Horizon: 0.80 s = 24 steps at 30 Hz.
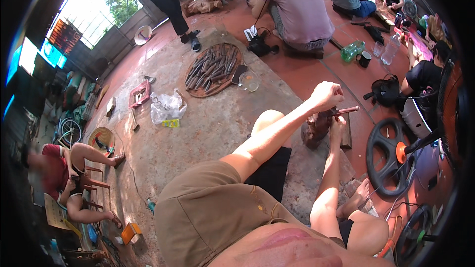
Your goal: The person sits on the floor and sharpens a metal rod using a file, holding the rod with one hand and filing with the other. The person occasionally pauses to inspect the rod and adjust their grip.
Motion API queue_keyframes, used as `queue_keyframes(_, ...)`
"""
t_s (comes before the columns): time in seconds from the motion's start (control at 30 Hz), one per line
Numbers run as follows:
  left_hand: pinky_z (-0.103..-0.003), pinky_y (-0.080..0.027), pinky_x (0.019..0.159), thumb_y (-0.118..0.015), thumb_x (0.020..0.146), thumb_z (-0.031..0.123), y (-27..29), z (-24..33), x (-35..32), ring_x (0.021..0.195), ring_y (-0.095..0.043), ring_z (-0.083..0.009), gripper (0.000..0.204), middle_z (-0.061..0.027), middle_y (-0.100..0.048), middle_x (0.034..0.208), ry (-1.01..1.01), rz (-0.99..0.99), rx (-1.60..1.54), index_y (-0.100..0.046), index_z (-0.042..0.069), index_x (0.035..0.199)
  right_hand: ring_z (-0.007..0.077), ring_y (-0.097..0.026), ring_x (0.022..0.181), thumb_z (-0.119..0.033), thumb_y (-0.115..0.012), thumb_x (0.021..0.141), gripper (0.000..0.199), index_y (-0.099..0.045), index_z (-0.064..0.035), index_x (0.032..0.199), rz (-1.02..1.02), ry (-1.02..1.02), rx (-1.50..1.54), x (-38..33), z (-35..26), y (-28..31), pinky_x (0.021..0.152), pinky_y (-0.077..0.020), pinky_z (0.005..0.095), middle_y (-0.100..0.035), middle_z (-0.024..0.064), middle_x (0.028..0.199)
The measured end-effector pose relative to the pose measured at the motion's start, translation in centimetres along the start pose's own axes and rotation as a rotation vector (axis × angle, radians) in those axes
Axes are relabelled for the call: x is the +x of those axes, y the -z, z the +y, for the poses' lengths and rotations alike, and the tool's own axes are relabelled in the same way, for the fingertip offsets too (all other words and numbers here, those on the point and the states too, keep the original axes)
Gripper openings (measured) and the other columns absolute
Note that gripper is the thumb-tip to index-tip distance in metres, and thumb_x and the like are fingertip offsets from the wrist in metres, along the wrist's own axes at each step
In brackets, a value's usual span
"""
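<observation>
My left hand (pixel 326 96) is closed in a fist, raised just above a dark brown lump (pixel 314 131) that looks like wood. Whatever the fist holds, if anything, is hidden. Below it, my right hand (pixel 338 129) is closed beside the lump, its fingers at a reddish-brown rod (pixel 349 111). One end of that rod sticks out to the right; the other meets the lump's upper part. The lump stands on the ground by my legs, partly covered by my left forearm.
A round woven tray (pixel 190 90) full of dark metal tools lies ahead, near a plastic bag (pixel 168 106), a hammer (pixel 134 120) and a pink basket (pixel 139 94). Black wheel-shaped fan bases (pixel 372 160) stand at right. Several people sit or stand around; a green bottle (pixel 352 51) lies beyond.
</observation>
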<state>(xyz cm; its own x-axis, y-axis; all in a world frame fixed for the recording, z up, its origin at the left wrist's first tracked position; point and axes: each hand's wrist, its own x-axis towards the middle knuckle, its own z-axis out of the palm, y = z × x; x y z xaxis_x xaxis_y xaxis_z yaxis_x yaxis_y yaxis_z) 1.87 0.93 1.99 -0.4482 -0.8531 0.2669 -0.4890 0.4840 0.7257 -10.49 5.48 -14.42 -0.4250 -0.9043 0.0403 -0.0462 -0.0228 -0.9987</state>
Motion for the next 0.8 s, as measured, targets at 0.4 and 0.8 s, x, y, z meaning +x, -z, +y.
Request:
queue_keyframes(0.4, -0.035, -0.054, 0.075, -0.067, 0.074, 0.028, 0.2, -0.1, 0.1, 0.08, -0.069, -0.0264, 0.03, -0.0146, -0.07, 0.083, -0.018, 0.008, 0.011, -0.071, 0.002, 0.089, 0.0159, -0.054, 0.064, -0.016, -0.063, 0.079, 0.021, -0.06, 0.005, 0.082, 0.075, 0.003, -0.037, 1.2, 0.7, -0.3, 0.06, -0.0445, 0.034, -0.059, 0.0078, 0.071)
queue_keyframes(0.8, -0.036, -0.054, 0.075, -0.067, 0.074, 0.027, -0.5, -0.1, 0.2, 0.08, -0.069, -0.0267, 0.028, -0.0134, -0.07, 0.083, -0.036, 0.009, 0.025, -0.072, 0.004, 0.089, 0.0117, -0.058, 0.069, -0.008, -0.059, 0.083, 0.006, -0.059, -0.0023, 0.082, -0.135, -0.172, 0.212, 0.8, 0.9, 1.2, 0.064, -0.0474, 0.0264, -0.061, 0.0034, 0.077)
